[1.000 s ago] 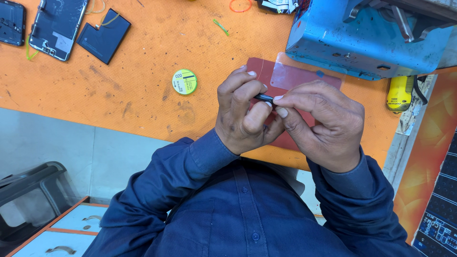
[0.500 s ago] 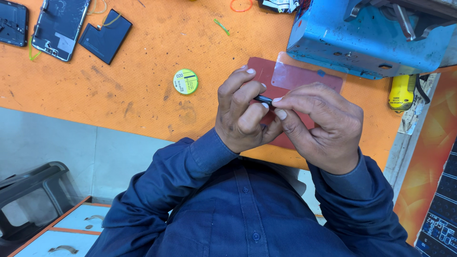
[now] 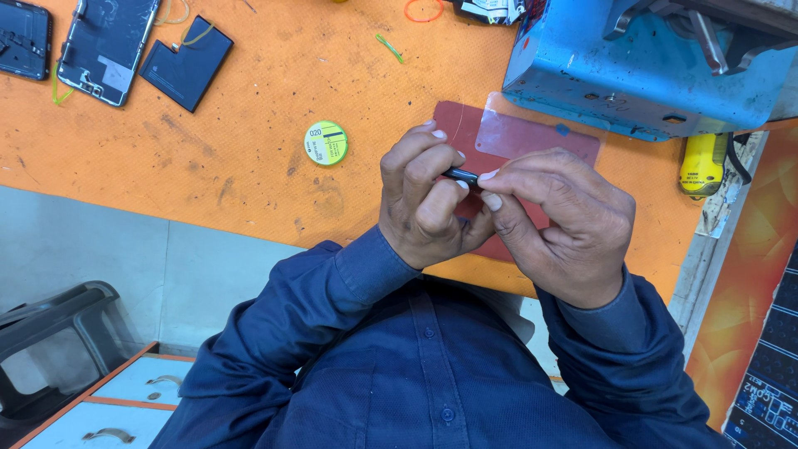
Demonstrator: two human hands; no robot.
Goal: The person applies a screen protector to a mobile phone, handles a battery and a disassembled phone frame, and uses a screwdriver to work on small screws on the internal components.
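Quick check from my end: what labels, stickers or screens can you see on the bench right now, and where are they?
Round green-yellow labelled spool: on the orange mat, left of the hands.
Opened phone: top left, showing its internals, white sticker on it.
Black battery: beside that phone, flat, plain.
Clear film sheet: on the red pad, beyond the hands.

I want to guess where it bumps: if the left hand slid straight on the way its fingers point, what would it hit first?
Probably the right hand: the left hand points at it, both pinching a small dark part.
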